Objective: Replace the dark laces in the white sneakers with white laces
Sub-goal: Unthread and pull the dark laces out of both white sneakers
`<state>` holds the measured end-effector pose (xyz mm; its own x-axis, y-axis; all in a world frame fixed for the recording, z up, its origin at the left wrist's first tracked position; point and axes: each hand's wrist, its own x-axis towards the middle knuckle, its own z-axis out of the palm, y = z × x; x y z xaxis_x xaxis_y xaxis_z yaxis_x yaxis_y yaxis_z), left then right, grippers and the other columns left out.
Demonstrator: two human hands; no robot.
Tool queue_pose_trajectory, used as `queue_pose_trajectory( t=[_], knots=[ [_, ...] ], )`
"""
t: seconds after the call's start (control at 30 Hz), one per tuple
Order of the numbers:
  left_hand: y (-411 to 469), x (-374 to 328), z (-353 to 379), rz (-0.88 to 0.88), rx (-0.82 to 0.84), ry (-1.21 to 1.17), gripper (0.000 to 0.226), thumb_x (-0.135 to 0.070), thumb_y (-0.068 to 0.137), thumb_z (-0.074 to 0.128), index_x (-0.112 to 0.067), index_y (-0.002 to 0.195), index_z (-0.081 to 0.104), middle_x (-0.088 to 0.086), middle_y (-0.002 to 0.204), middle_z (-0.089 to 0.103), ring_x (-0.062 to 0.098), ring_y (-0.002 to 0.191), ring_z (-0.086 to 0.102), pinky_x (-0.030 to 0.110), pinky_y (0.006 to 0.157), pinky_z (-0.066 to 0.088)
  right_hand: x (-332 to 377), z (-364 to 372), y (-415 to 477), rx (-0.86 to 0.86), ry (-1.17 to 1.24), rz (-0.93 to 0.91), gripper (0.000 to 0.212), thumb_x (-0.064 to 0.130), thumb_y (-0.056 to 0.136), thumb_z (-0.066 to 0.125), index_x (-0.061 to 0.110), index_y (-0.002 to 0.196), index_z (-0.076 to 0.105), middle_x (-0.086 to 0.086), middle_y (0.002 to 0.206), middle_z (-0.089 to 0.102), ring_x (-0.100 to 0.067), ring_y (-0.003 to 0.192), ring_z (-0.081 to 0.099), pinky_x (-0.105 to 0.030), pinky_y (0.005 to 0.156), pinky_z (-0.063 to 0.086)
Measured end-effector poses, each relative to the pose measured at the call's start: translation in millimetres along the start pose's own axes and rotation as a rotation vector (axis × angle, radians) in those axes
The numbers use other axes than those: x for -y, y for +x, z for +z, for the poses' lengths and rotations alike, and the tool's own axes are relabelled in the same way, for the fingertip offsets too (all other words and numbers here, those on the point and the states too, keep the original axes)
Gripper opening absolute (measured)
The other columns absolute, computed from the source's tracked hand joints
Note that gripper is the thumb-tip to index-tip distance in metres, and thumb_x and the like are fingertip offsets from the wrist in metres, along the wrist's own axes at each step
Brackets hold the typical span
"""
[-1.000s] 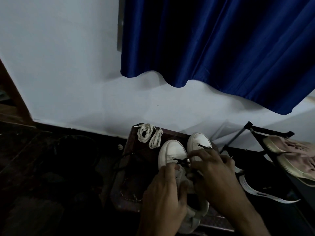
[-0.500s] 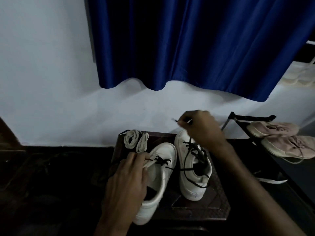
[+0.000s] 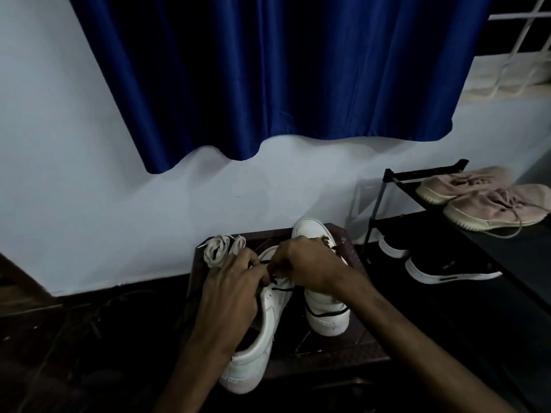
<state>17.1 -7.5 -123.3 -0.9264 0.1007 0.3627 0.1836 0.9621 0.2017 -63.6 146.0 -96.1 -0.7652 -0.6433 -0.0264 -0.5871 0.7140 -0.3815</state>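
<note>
Two white sneakers stand on a dark brown stool. The left sneaker still carries a dark lace across its front. My left hand grips this sneaker at the tongue. My right hand reaches across from the right and pinches the dark lace near the upper eyelets. The right sneaker sits partly under my right wrist, with loose dark lace trailing over its side. Two coiled white laces lie at the stool's back left corner.
A black shoe rack stands to the right with pink sneakers on top and black shoes below. A blue curtain hangs on the white wall behind. The floor to the left is dark.
My right hand, raised above the right sneaker with pulled lace half a second ago, has come down and left onto the left sneaker's lace. My left hand stays on that sneaker.
</note>
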Motion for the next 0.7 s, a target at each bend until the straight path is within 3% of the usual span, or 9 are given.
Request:
queue_pose_trajectory(
  t=[0.1,0.2,0.3,0.37,0.43,0.5,0.57,0.63,0.7],
  knots=[
    [0,1,-2,0.005,-0.031,0.013,0.026,-0.015,0.061,0.085,-0.028,0.070,0.064,-0.012,0.091,0.057,0.017,0.083,0.061,0.035,0.063,0.050,0,2,1,-0.008,-0.051,0.006,0.023,0.020,0.087,0.062,0.037,0.097,0.073,0.010,0.106,0.067,-0.016,0.106,0.058,-0.041,0.093,0.037],
    [-4,6,-4,-0.249,-0.126,-0.178,0.021,-0.026,0.071,0.082,-0.028,0.071,0.062,-0.017,0.092,0.060,0.010,0.083,0.060,0.032,0.066,0.050,1,6,3,-0.032,-0.092,0.024,0.023,0.020,0.085,0.063,0.038,0.096,0.071,0.012,0.105,0.066,-0.014,0.105,0.060,-0.042,0.095,0.033],
    [-2,11,2,-0.643,-0.258,-0.851,0.018,-0.009,0.081,0.075,-0.023,0.075,0.065,-0.007,0.083,0.070,0.019,0.084,0.067,0.035,0.074,0.053,0,7,6,-0.018,-0.081,0.042,0.022,0.019,0.084,0.064,0.037,0.095,0.072,0.014,0.106,0.065,-0.012,0.106,0.059,-0.044,0.096,0.031],
    [3,7,1,-0.900,-0.225,-1.293,0.015,-0.001,0.086,0.067,-0.014,0.080,0.066,0.007,0.085,0.072,0.031,0.095,0.067,0.038,0.086,0.052,0,6,9,0.001,-0.083,0.050,0.019,0.021,0.084,0.066,0.036,0.093,0.072,0.014,0.108,0.065,-0.012,0.108,0.058,-0.046,0.098,0.031],
    [8,5,-4,-0.925,-0.153,-1.423,0.014,0.003,0.088,0.059,-0.010,0.087,0.065,0.012,0.083,0.072,0.033,0.092,0.066,0.042,0.089,0.050,-1,4,9,0.030,-0.079,0.055,0.017,0.022,0.083,0.067,0.036,0.093,0.072,0.014,0.108,0.065,-0.012,0.110,0.057,-0.049,0.099,0.030],
    [8,8,-14,-0.701,-0.061,-1.188,0.014,-0.006,0.089,0.054,-0.014,0.094,0.065,0.003,0.074,0.070,0.019,0.077,0.066,0.035,0.078,0.049,-2,4,9,0.042,-0.079,0.051,0.016,0.024,0.083,0.067,0.036,0.092,0.072,0.015,0.107,0.066,-0.010,0.108,0.057,-0.048,0.099,0.030],
    [9,12,-28,-0.333,0.109,-0.625,0.018,-0.028,0.086,0.048,-0.029,0.093,0.065,-0.010,0.077,0.068,0.005,0.073,0.062,0.031,0.070,0.047,-5,6,10,0.031,-0.061,0.050,0.014,0.026,0.082,0.068,0.037,0.091,0.072,0.016,0.105,0.067,-0.009,0.106,0.058,-0.046,0.098,0.029],
    [13,11,-40,-0.064,0.249,-0.133,0.020,-0.044,0.090,0.044,-0.036,0.094,0.062,-0.017,0.088,0.060,0.000,0.085,0.054,0.029,0.070,0.043,-9,8,11,0.024,-0.034,0.061,0.014,0.028,0.082,0.068,0.038,0.091,0.072,0.017,0.105,0.067,-0.009,0.106,0.058,-0.046,0.098,0.028],
    [21,5,-48,0.068,0.345,0.073,0.022,-0.054,0.092,0.048,-0.040,0.102,0.062,-0.015,0.094,0.051,0.003,0.097,0.048,0.028,0.071,0.037,-10,10,12,0.022,-0.028,0.062,0.013,0.029,0.082,0.068,0.038,0.091,0.071,0.018,0.105,0.067,-0.008,0.106,0.058,-0.047,0.097,0.028]
  ],
)
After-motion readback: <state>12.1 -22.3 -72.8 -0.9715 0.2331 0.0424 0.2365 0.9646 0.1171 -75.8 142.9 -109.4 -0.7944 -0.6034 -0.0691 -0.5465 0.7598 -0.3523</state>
